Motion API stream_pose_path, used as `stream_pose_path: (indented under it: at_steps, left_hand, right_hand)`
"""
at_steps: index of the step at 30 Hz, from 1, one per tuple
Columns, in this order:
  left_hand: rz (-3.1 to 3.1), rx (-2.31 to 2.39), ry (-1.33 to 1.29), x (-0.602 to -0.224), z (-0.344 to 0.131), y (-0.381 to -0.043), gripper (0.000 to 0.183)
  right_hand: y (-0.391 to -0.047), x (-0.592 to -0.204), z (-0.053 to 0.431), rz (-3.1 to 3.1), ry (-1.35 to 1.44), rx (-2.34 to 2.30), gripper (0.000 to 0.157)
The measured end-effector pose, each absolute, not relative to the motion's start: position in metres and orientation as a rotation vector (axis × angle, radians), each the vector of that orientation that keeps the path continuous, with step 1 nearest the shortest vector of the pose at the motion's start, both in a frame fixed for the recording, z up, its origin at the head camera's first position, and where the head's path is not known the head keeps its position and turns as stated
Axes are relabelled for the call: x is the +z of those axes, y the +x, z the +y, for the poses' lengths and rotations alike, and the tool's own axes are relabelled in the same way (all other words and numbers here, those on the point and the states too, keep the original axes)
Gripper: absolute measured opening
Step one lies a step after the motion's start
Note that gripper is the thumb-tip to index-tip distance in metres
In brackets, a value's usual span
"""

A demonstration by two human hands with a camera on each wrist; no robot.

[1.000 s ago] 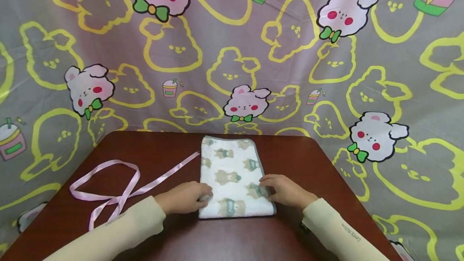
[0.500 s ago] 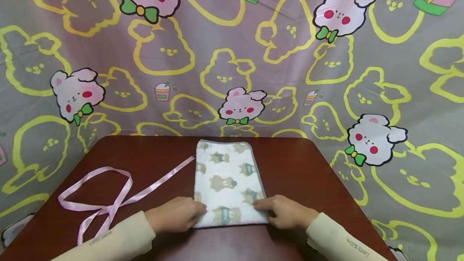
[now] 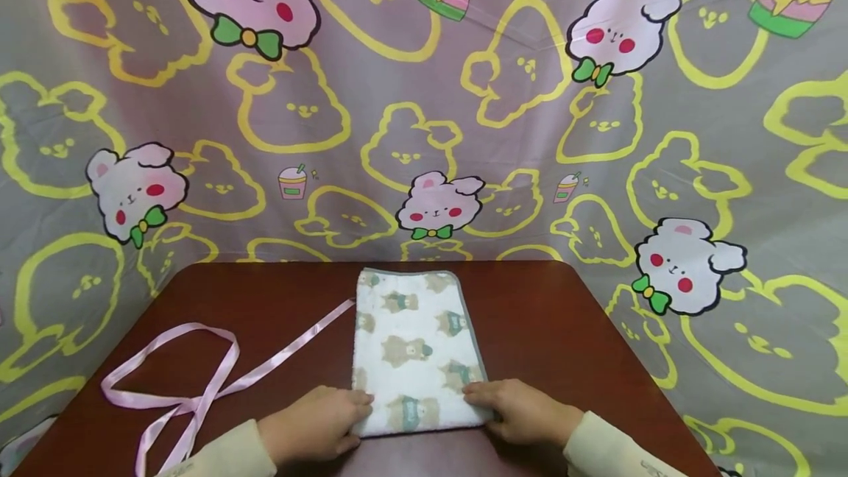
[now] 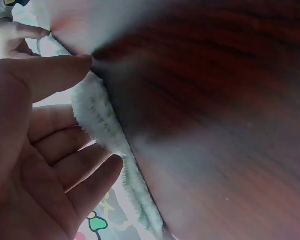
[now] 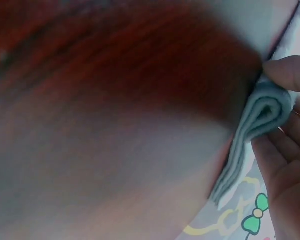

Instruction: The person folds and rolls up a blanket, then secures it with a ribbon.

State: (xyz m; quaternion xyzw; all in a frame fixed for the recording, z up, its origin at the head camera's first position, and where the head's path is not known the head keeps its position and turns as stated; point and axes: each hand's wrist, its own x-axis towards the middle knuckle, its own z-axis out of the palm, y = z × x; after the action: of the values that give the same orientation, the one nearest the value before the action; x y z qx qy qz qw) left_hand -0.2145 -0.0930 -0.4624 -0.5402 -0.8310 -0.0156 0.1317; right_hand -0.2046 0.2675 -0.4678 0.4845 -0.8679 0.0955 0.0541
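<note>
A folded white towel point(image 3: 411, 352) with brown bears and a grey-green border lies lengthwise on the table. At its near left corner my left hand point(image 3: 318, 422) pinches the edge. In the left wrist view the thumb is low at the towel's point(image 4: 102, 115) near edge, with the other fingers over its far side. My right hand point(image 3: 523, 411) grips the near right corner, index finger on top. The right wrist view shows that side's stacked layers point(image 5: 240, 140), rounded into a small loop at the near end between thumb and fingers.
A pink satin ribbon point(image 3: 285, 352) lies looped to the left, one end reaching the towel's left edge. Beneath everything is a dark red-brown table point(image 3: 563, 337). A grey cloth point(image 3: 517, 101) printed with rabbits hangs behind and at both sides.
Both hands have moved from the towel's sides down to its near corners and now hold the near edge. The head view has shifted slightly. The ribbon lies as before.
</note>
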Motion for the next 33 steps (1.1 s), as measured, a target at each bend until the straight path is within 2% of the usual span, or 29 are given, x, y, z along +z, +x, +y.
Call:
stream_pose_path:
  at_steps: [8, 12, 20, 28, 33]
  left_hand:
    - [-2.393, -0.222, -1.589, -0.465, -0.092, -0.216, 0.039]
    - [-2.366, -0.250, -1.593, -0.468, -0.095, -0.218, 0.033]
    - [-2.275, -0.133, -1.541, -0.477, -0.093, -0.221, 0.034]
    - [-2.314, -0.187, -1.457, -0.473, -0.091, -0.215, 0.030]
    - [-2.266, -0.133, -1.435, -0.473, -0.090, -0.216, 0.018]
  right_hand:
    - [-0.202, -0.474, 0.266, -2.602, 1.489, 0.296, 0.055]
    - [-0.201, -0.476, 0.265, -2.567, 1.481, 0.310, 0.052]
    - [-0.205, -0.476, 0.274, -2.462, 1.518, 0.305, 0.044]
    - [-0.203, -0.475, 0.278, -2.554, 1.414, 0.287, 0.047]
    - [-0.205, -0.473, 0.276, -2.534, 1.436, 0.248, 0.045]
